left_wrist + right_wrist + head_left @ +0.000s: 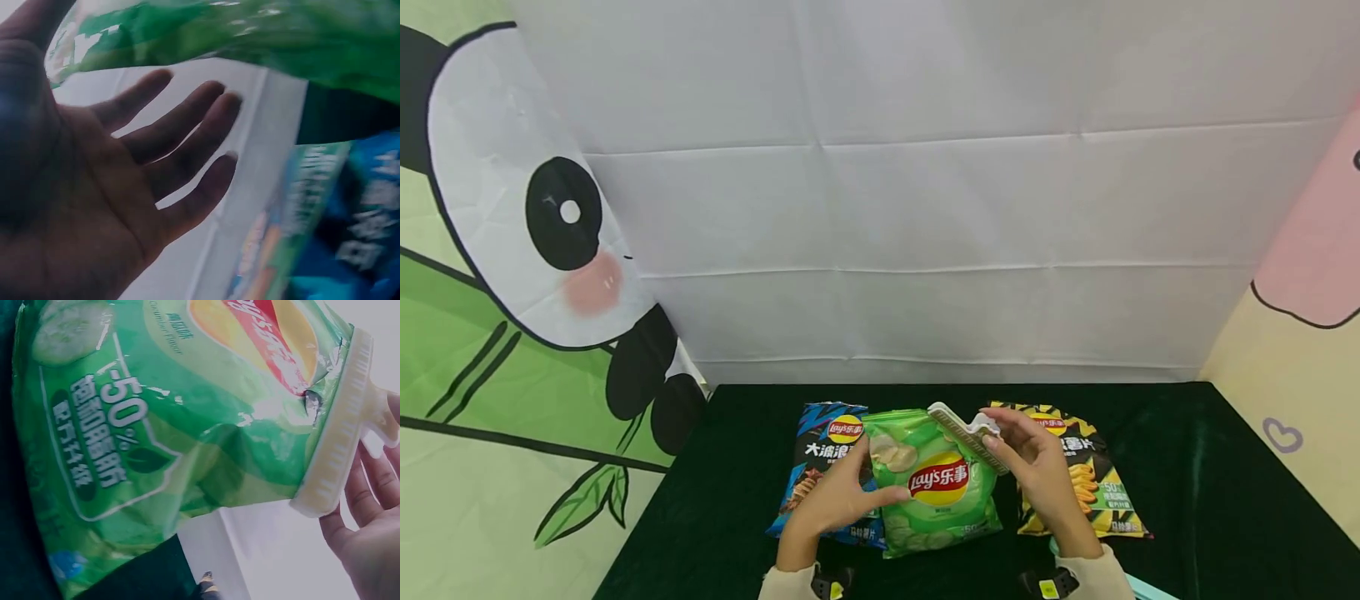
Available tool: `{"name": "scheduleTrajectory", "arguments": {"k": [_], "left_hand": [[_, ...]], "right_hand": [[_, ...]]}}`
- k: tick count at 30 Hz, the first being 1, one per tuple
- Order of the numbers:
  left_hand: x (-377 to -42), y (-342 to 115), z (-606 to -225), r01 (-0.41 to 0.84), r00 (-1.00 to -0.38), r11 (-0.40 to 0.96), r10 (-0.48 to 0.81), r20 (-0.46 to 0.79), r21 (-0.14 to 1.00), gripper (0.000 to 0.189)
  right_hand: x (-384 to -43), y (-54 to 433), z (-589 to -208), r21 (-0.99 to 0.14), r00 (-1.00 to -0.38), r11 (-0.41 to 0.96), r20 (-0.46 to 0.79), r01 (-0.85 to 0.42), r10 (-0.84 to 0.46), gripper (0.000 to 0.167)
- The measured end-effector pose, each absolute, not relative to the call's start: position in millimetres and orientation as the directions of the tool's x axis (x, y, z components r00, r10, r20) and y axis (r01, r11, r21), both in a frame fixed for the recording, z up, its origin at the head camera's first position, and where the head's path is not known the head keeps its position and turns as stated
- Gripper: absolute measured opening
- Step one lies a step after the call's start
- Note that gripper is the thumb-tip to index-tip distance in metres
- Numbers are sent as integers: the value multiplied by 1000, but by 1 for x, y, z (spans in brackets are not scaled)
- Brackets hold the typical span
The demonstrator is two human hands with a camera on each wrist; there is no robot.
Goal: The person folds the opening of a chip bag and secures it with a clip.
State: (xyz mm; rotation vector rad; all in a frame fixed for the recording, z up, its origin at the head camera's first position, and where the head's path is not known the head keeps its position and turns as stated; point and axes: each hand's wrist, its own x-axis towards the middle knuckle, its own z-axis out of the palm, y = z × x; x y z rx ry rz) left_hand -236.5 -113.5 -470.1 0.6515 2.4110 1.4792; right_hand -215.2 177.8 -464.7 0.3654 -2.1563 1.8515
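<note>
A green Lay's chip bag is tilted in front of me, with cucumber slices printed on it. Along its upper right edge sits a white and cream sealing clip, with the bag's film running into it. My right hand pinches the clip's handle between thumb and fingers. At the bag's left side, my left hand has its thumb over the bag's front and its index fingertip near the upper left edge. In the left wrist view, the fingers are spread and relaxed beside the bag.
A blue Lay's bag lies left of the green one, partly covered by it and my left hand. To the right lies a black and yellow Lay's bag. A pale teal object shows near my right sleeve. Dark green cloth covers the table.
</note>
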Motion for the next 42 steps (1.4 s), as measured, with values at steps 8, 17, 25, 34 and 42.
{"name": "scheduleTrajectory", "arguments": {"k": [8, 17, 25, 34, 42], "left_hand": [[-229, -108, -494, 229, -802, 357, 597, -32, 906, 69], [-226, -109, -503, 275, -832, 600, 540, -127, 751, 95], [-235, -98, -502, 328, -812, 622, 571, -125, 712, 101], [-240, -99, -502, 346, -807, 592, 583, -91, 728, 97], [-242, -100, -502, 340, -814, 580, 576, -78, 741, 93]], "right_hand": [[-203, 172, -481, -962, -967, 121, 253, -247, 37, 37], [-203, 175, -494, -968, -983, 170, 183, -183, -21, 34], [-206, 193, -494, -962, -983, 219, 136, -160, -124, 44], [-215, 197, -497, -947, -933, 297, 8, -122, -361, 78], [-217, 201, -496, -936, -875, 353, -165, -7, -454, 92]]}}
